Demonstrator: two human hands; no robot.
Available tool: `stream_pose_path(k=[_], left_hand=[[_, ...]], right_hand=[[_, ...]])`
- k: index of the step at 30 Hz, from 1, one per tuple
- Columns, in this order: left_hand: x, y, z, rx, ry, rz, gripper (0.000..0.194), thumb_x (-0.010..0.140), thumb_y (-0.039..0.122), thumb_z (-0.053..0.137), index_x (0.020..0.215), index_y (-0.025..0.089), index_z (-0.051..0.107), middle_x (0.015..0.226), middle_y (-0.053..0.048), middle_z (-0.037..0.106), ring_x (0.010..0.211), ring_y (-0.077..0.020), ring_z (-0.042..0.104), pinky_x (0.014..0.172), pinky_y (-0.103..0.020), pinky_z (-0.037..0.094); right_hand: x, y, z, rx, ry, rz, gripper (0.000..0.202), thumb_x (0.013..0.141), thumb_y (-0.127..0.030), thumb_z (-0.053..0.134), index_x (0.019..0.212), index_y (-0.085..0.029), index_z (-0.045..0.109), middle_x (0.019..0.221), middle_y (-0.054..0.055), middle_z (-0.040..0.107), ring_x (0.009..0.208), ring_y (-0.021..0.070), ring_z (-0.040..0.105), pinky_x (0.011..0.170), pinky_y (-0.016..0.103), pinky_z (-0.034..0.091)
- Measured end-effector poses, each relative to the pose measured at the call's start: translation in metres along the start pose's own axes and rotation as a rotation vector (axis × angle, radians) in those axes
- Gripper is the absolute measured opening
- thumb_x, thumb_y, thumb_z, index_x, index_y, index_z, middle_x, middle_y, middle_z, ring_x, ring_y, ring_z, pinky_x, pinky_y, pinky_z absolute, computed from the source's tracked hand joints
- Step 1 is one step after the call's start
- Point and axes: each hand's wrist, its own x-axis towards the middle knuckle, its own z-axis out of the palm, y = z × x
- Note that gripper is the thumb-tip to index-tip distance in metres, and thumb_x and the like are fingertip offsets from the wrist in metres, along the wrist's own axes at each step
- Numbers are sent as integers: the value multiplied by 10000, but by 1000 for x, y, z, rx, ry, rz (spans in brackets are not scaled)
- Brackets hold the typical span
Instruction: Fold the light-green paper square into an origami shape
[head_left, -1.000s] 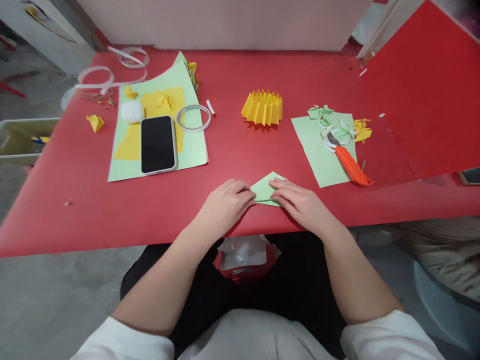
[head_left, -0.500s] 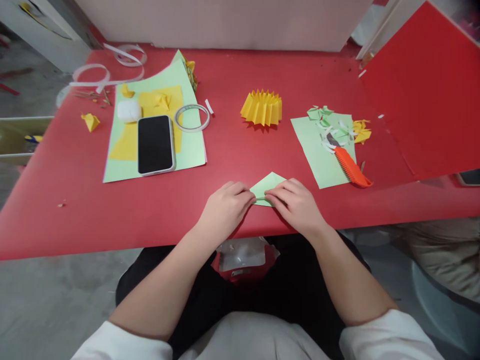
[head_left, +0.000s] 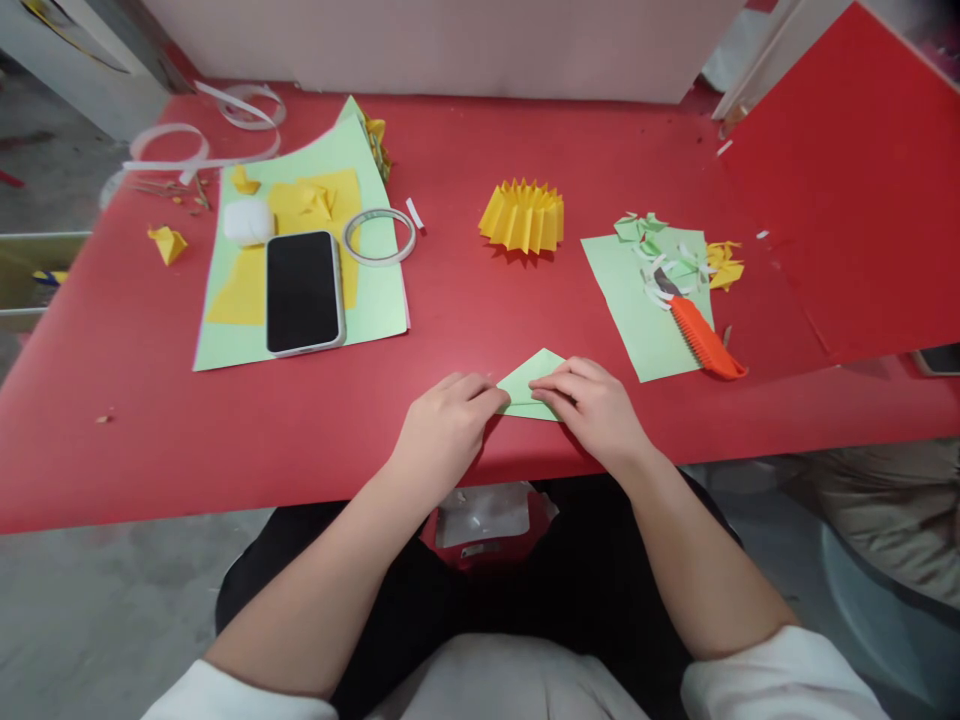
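A piece of light green paper (head_left: pixel 529 384) with a folded crease lies near the front edge of the red table. My left hand (head_left: pixel 451 422) is closed on its left end, thumb and fingers pinching the paper. From the other side, my right hand (head_left: pixel 591 410) pinches the fold near the middle, its fingertips pressed together over the paper. The paper's top corner points away from me, and parts of its left and right sides are hidden under my fingers.
Farther off stands a pleated yellow paper piece (head_left: pixel 523 217). To the right, an orange-handled cutter (head_left: pixel 705 335) lies across green paper (head_left: pixel 626 300) with scraps. At left, a phone (head_left: pixel 303 292) and tape roll (head_left: pixel 379 237) rest on green and yellow sheets. A red board (head_left: pixel 862 190) is at far right.
My left hand has shifted slightly left along the fold, and the gap between my hands is a bit wider. More of the crease and lower edge of the green paper shows.
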Motion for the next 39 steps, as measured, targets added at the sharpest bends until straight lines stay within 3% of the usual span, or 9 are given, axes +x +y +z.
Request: stream_pose_path(k=[5, 9, 13, 15, 19, 26, 32, 39], left_hand=[[-4, 1, -2, 57, 42, 82, 252, 878, 100, 420, 936, 186, 650, 901, -48, 667, 756, -159, 579, 629, -266, 467], [-10, 14, 2, 158, 11, 159, 289, 899, 136, 398, 1108, 117, 595, 1138, -116, 631, 1110, -245, 544, 906, -387, 452], [-16, 26, 7, 176, -149, 212, 577, 903, 442, 402, 1325, 48, 405, 1401, -151, 420, 1304, -275, 366, 1079, -427, 297], [-19, 27, 7, 163, -224, 200, 709, 874, 550, 379, 1369, 45, 335, 1445, -148, 349, 1334, -276, 317, 1099, -425, 261], [-20, 23, 5, 153, -272, 192, 768, 852, 604, 363, 1399, 69, 287, 1481, -133, 276, 1363, -266, 257, 1120, -413, 205], [-21, 21, 6, 158, -253, 208, 755, 870, 596, 322, 1402, 62, 273, 1485, -142, 265, 1369, -260, 238, 1126, -407, 175], [-21, 21, 7, 168, -255, 214, 733, 885, 578, 296, 1408, 65, 260, 1492, -132, 251, 1372, -260, 228, 1127, -406, 166], [-22, 22, 6, 171, -245, 209, 751, 879, 586, 303, 1406, 54, 258, 1487, -137, 262, 1366, -259, 244, 1125, -404, 183]], right_hand=[[1, 0, 0, 6, -5, 5, 126, 843, -233, 569, 832, -197, 690, 748, 23, 594, 756, 145, 556, 663, 265, 445], [2, 1, 0, 14, -21, -4, 133, 849, -231, 556, 842, -198, 685, 754, 29, 594, 764, 156, 556, 680, 280, 452], [2, 0, 1, 8, -12, -10, 152, 859, -221, 537, 840, -195, 685, 762, 37, 599, 768, 159, 559, 700, 288, 459], [2, -1, 0, 10, -14, -11, 159, 862, -222, 531, 858, -194, 688, 768, 39, 600, 772, 159, 560, 705, 287, 462], [-1, 2, -7, -11, -34, 8, 180, 864, -231, 531, 947, -199, 687, 791, 43, 602, 796, 164, 561, 726, 295, 466], [-8, 14, -20, -32, -22, 81, 171, 851, -237, 549, 965, -225, 675, 828, 32, 647, 824, 172, 589, 743, 309, 475], [-7, 12, -22, -20, -49, 99, 136, 858, -227, 528, 917, -219, 649, 836, 33, 654, 828, 180, 588, 733, 310, 465], [-9, 10, -20, -38, 7, 78, 169, 863, -255, 531, 962, -220, 663, 859, 44, 616, 807, 160, 579, 716, 287, 463]])
